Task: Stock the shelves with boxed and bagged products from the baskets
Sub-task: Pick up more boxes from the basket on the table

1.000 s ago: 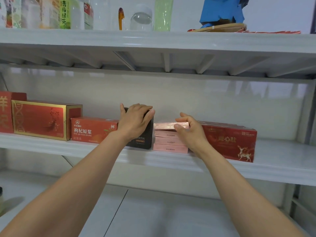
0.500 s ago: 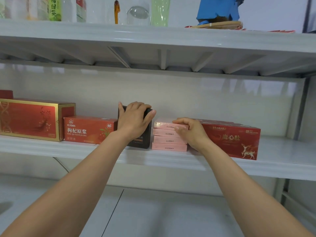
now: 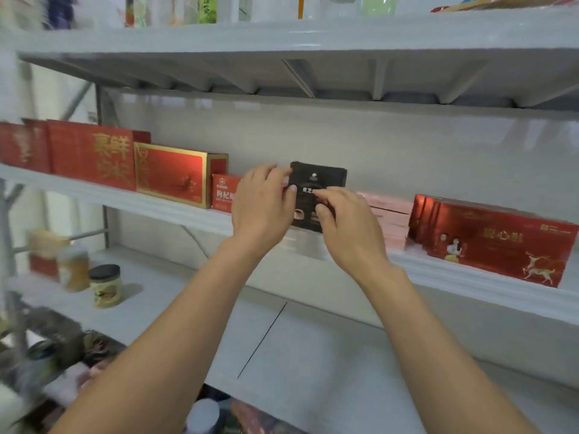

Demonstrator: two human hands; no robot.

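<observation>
A black box (image 3: pixel 318 180) stands upright on the middle shelf (image 3: pixel 156 206), between an orange-red box (image 3: pixel 223 192) and a stack of pink boxes (image 3: pixel 390 220). My left hand (image 3: pixel 263 205) grips the black box's left side, thumb on its front. My right hand (image 3: pixel 347 227) pinches its lower right front with curled fingers. A red deer-print box (image 3: pixel 492 242) lies right of the pink stack. A gold-trimmed red box (image 3: pixel 170 175) and tall red boxes (image 3: pixel 91 153) stand to the left.
Bottles line the upper shelf (image 3: pixel 282 39). Two jars (image 3: pixel 105 285) stand on the lower shelf (image 3: pixel 219 324) at the left. Dark bagged goods (image 3: pixel 47 349) lie at the bottom left, blurred. Bare shelf runs behind the black box.
My right hand left the pink stack and came onto the black box's front. My left hand slid from the box's top to its left side. The view swung left and down.
</observation>
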